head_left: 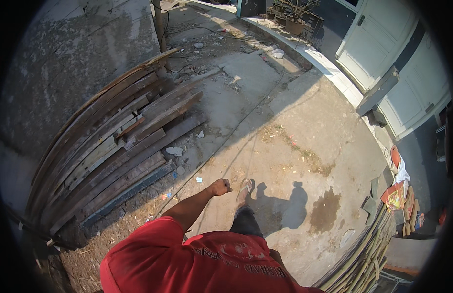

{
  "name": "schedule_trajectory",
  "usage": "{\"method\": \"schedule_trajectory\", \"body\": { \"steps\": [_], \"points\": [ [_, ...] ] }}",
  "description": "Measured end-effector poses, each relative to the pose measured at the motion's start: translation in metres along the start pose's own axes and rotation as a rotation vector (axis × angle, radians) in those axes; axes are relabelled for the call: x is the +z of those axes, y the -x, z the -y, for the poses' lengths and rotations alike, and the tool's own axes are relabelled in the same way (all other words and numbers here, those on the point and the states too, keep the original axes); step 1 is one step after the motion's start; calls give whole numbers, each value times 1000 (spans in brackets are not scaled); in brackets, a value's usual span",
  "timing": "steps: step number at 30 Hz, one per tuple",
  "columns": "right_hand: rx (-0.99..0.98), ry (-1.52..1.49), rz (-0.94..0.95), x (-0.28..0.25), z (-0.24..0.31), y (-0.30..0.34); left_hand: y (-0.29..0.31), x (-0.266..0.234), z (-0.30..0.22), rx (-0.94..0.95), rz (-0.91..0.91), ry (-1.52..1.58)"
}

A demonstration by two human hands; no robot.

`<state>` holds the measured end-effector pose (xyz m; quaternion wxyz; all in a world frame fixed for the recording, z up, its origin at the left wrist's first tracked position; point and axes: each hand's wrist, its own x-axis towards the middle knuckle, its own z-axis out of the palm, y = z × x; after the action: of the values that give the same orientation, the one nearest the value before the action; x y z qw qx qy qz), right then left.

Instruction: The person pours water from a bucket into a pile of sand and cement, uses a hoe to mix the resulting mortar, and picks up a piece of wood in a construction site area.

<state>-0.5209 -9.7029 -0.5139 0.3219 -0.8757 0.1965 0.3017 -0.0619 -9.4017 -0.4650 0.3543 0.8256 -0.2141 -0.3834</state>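
Note:
My left hand (220,187) is stretched forward over the concrete ground, its fingers curled into a loose fist. Nothing shows in it or sticking out of it. Just beside it, my foot in a light flip-flop (245,187) stands on the ground. To the left lies a long stack of wooden planks (124,141), apart from my hand. My right hand is not visible; only a bit of skin shows past the right side of my red shirt (202,259).
A dark cable (243,118) crosses the ground diagonally. Rubble chunks (174,151) lie beside the planks. Bamboo poles (366,251) and a colourful sack (393,198) are at right. White doors (378,41) stand behind a tiled ledge (341,83), with a potted plant (296,22) at the back.

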Motion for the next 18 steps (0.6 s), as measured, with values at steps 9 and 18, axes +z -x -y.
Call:
{"method": "schedule_trajectory", "body": {
  "steps": [9,18],
  "points": [
    [-146,527,-48,-316,-16,-450,-96,-114,39,-400,250,123],
    [-475,-229,-498,-638,406,-729,-236,-289,-21,-724,197,601]
  ]
}}
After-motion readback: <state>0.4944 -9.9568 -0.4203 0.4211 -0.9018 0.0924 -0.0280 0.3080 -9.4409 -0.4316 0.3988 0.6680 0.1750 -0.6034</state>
